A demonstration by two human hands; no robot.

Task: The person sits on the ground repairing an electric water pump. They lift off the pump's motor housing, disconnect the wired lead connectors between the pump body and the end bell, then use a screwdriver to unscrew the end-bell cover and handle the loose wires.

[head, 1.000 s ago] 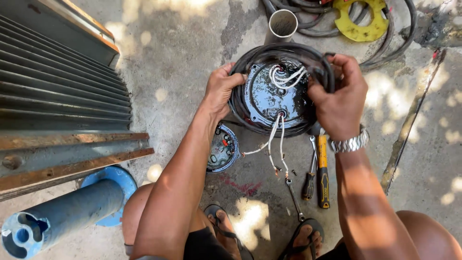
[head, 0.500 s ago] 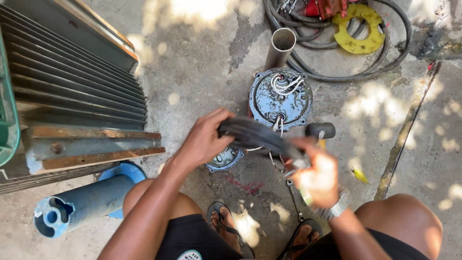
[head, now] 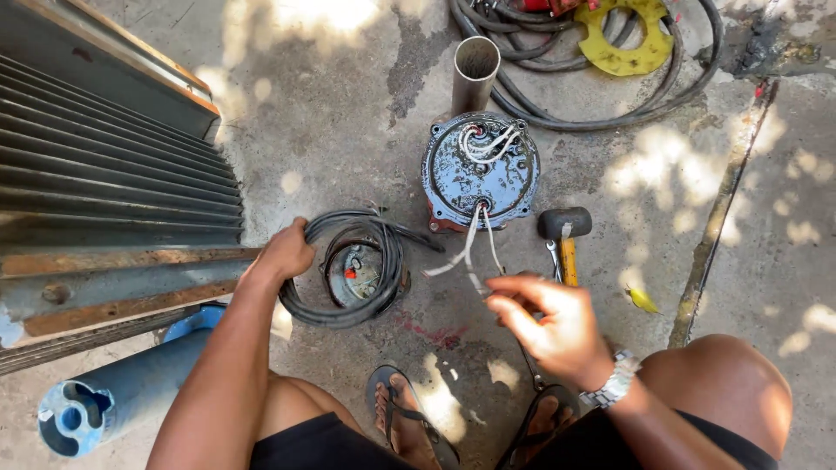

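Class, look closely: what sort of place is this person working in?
Probably an outdoor repair yard: sunlit cracked concrete floor, an opened blue motor housing with loose wires, a rubber mallet, and hoses piled nearby.

Cracked grey concrete floor bearing a round blue motor housing at centre, a black coiled cable to its left, a yellow-handled mallet right, a yellow ring plate and black hoses far, a blue pipe near left.

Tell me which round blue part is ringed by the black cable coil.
The smaller round blue cap, inside the coil that the left hand holds; the bigger pump top carries white wires.
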